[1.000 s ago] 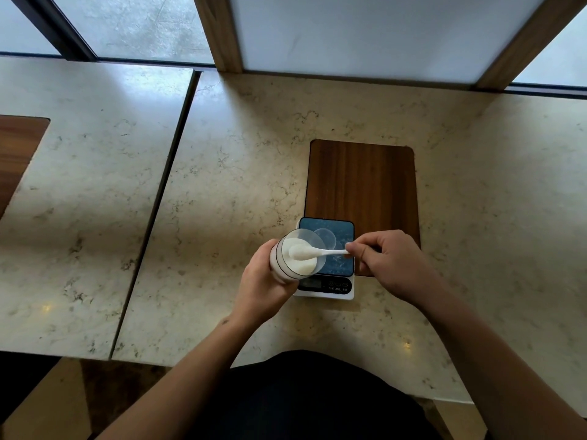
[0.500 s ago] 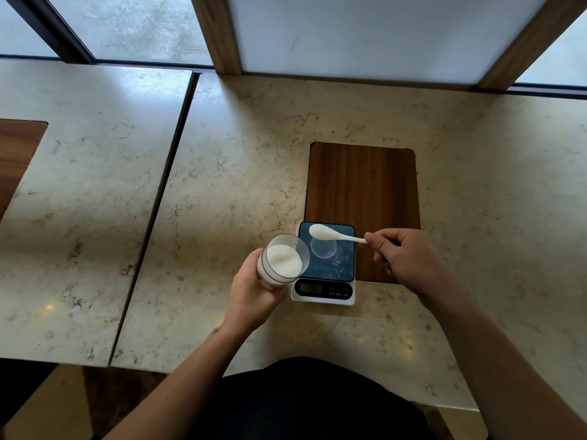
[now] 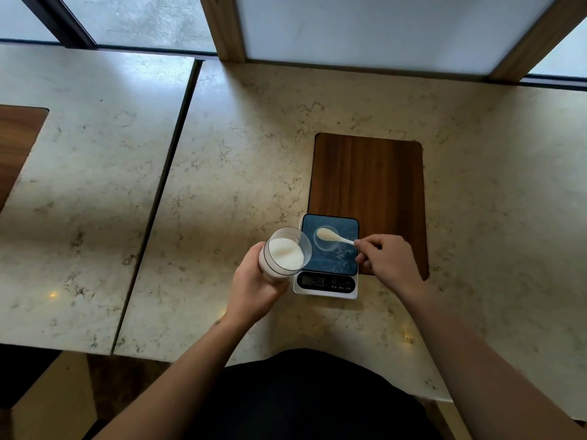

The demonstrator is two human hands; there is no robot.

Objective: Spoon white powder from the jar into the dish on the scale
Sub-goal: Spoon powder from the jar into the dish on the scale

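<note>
My left hand [image 3: 254,287] grips a clear jar [image 3: 282,254] of white powder, tilted toward me, just left of the scale [image 3: 327,281]. The scale has a dark blue glass top and a white front with a display. A small clear dish [image 3: 327,246] sits on its top. My right hand [image 3: 387,262] pinches the handle of a white spoon [image 3: 333,235]. The spoon's bowl, heaped with powder, hovers over the upper part of the dish.
A dark wooden inlay [image 3: 368,185] lies in the marble counter behind and under the scale's right side. A seam [image 3: 165,185] splits the counter from a second slab at left, which has another wooden inlay [image 3: 16,147]. Window frames run along the back.
The spoon went from inside the jar's mouth, out to the right, and now sits over the dish. The jar shifted slightly left, away from the scale top.
</note>
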